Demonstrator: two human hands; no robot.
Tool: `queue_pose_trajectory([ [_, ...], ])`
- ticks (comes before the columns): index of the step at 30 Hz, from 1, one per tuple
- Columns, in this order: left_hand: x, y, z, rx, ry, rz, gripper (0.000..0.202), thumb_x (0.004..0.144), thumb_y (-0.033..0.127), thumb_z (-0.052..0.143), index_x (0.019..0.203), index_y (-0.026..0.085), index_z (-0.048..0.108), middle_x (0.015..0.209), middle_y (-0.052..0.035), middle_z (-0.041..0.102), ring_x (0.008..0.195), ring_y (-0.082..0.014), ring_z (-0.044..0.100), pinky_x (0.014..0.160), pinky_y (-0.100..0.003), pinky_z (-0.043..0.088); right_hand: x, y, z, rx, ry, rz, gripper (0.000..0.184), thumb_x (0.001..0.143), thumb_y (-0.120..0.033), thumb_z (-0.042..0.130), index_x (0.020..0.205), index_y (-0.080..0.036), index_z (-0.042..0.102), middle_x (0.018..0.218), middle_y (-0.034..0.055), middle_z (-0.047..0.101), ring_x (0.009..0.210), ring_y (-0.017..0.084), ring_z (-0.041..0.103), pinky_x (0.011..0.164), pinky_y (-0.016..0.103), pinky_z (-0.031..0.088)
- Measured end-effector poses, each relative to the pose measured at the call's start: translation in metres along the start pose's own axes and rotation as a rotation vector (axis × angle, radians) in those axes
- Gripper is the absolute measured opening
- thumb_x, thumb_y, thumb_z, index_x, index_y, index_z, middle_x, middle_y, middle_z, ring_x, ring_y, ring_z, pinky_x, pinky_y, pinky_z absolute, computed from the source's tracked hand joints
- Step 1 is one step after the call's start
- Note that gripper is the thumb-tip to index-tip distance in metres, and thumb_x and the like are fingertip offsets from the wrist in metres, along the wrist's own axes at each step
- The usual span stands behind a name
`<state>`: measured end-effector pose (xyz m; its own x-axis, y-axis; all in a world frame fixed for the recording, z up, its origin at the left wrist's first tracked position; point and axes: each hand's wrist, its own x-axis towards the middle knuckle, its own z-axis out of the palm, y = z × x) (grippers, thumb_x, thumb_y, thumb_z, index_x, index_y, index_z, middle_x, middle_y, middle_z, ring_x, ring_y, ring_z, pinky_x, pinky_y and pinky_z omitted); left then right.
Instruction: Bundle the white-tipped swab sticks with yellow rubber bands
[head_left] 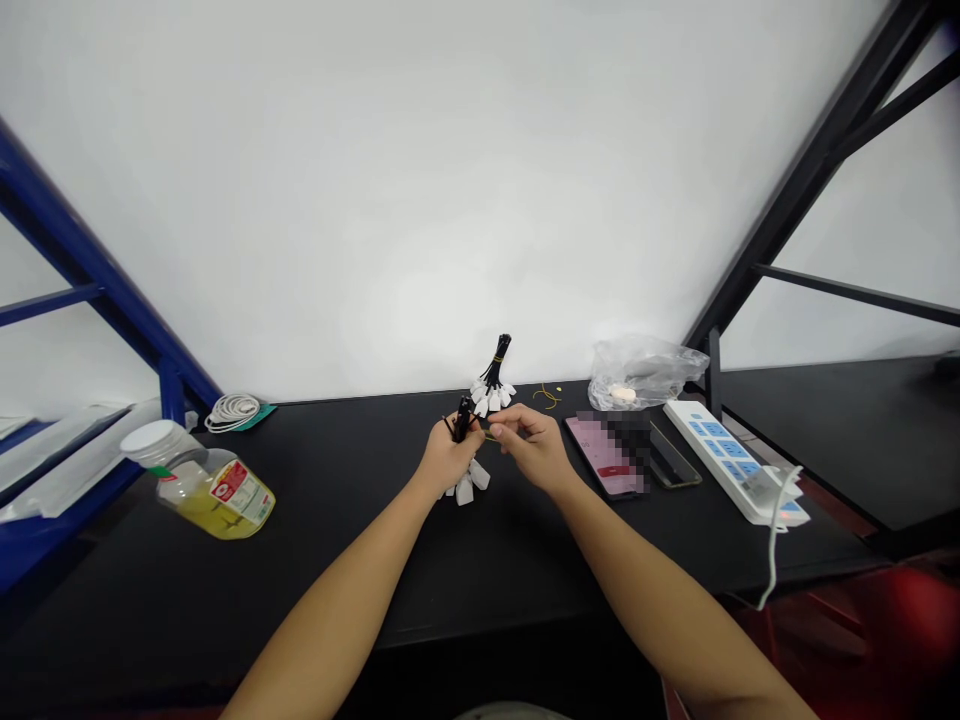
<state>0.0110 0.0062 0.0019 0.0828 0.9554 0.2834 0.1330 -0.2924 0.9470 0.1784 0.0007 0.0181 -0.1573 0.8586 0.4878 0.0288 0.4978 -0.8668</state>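
Observation:
My left hand [448, 452] is closed around a bundle of black cords with white tags [465, 486]. The black ends stick up above the fist, and the white tags fan out below it. My right hand [534, 446] is just to the right, thumb and fingers pinching a thin yellow tie [489, 435] that reaches to the held bundle. How far the tie goes round the cords is hidden by the fingers. Behind the hands stands a second bundle of black cords with white tags [495, 378], bound by a yellow band near its top.
Loose yellow ties [551, 396] lie right of the second bundle. Further right are a lit phone [600, 455], a dark phone [673, 458], a clear plastic bag [645, 365] and a power strip [724, 455]. A jar of yellow contents [225, 495] and a coiled white cable [232, 411] are left.

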Motion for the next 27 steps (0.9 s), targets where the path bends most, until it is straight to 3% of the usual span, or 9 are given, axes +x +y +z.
queue_pose_trajectory([
  [4,-0.001,-0.001,0.003,-0.002,0.061,0.020,0.016,0.076,0.024,0.065,0.066,0.020,0.053,0.057,0.0029,0.048,0.053,-0.0116,0.047,0.053,-0.024,0.037,-0.004,-0.009,0.005,0.357,-0.105,0.105,0.032,0.088,-0.046,0.067,0.110,-0.023,0.067,0.070,-0.0003,0.068,0.049,0.012,0.053,0.054,0.028,0.047],
  [6,-0.003,-0.001,0.005,0.022,0.082,0.036,0.016,0.074,0.021,0.064,0.066,0.020,0.051,0.059,0.0029,0.048,0.054,-0.0118,0.046,0.053,-0.024,0.037,-0.004,-0.010,0.005,0.426,-0.092,0.134,0.030,0.089,-0.045,0.066,0.111,-0.025,0.064,0.097,0.0048,0.075,0.046,0.009,0.051,0.051,0.028,0.048],
  [8,-0.005,0.000,0.006,0.078,0.082,0.054,0.015,0.073,0.018,0.063,0.066,0.021,0.050,0.059,0.0034,0.047,0.053,-0.0114,0.044,0.053,-0.024,0.035,-0.001,-0.006,0.004,0.428,-0.045,0.127,0.029,0.086,-0.043,0.070,0.109,-0.027,0.065,0.128,0.0082,0.069,0.046,0.007,0.055,0.051,0.029,0.051],
  [10,-0.007,0.001,0.007,0.140,0.049,0.077,0.014,0.074,0.018,0.064,0.068,0.021,0.051,0.059,0.0036,0.048,0.053,-0.0113,0.044,0.053,-0.024,0.033,0.002,-0.001,0.003,0.397,0.009,0.115,0.034,0.081,-0.043,0.075,0.108,-0.026,0.066,0.141,0.0108,0.060,0.054,0.010,0.062,0.057,0.032,0.055],
  [14,-0.010,0.005,0.005,0.193,-0.034,0.111,0.008,0.080,0.023,0.064,0.076,0.021,0.057,0.060,0.0036,0.050,0.054,-0.0127,0.047,0.055,-0.025,0.033,0.006,0.006,0.001,0.362,0.004,0.065,0.085,0.062,-0.047,0.091,0.137,-0.029,0.054,0.136,0.0149,0.064,0.080,0.019,0.068,0.081,0.042,0.057],
  [17,-0.010,0.007,0.006,0.249,-0.047,0.099,0.006,0.080,0.022,0.063,0.085,0.021,0.062,0.060,0.0029,0.054,0.054,-0.0148,0.050,0.055,-0.026,0.032,0.002,0.001,0.003,0.320,-0.043,-0.027,0.111,0.055,-0.053,0.093,0.149,-0.029,0.040,0.134,0.0154,0.065,0.106,0.027,0.065,0.102,0.049,0.048],
  [19,-0.010,0.006,0.008,0.315,-0.041,0.094,0.021,0.075,0.019,0.066,0.096,0.023,0.064,0.065,0.0012,0.060,0.058,-0.0178,0.055,0.056,-0.027,0.033,-0.002,-0.006,0.006,0.255,-0.067,-0.055,0.110,0.058,-0.053,0.092,0.151,-0.030,0.038,0.137,0.0153,0.063,0.118,0.030,0.061,0.107,0.050,0.044],
  [22,-0.010,0.002,0.012,0.419,-0.050,0.074,0.040,0.070,0.018,0.072,0.108,0.025,0.063,0.074,-0.0021,0.066,0.066,-0.0230,0.061,0.059,-0.028,0.033,-0.006,-0.013,0.009,0.067,-0.104,-0.131,0.090,0.067,-0.044,0.090,0.145,-0.032,0.046,0.137,0.0128,0.062,0.119,0.030,0.061,0.104,0.048,0.047],
  [27,-0.008,-0.004,0.010,0.479,-0.075,0.049,0.029,0.075,0.021,0.071,0.101,0.025,0.060,0.073,-0.0015,0.063,0.065,-0.0237,0.060,0.061,-0.029,0.031,0.000,-0.007,0.002,-0.383,-0.172,-0.414,0.058,0.073,-0.043,0.086,0.125,-0.030,0.065,0.108,0.0083,0.070,0.101,0.027,0.064,0.096,0.045,0.048],
])
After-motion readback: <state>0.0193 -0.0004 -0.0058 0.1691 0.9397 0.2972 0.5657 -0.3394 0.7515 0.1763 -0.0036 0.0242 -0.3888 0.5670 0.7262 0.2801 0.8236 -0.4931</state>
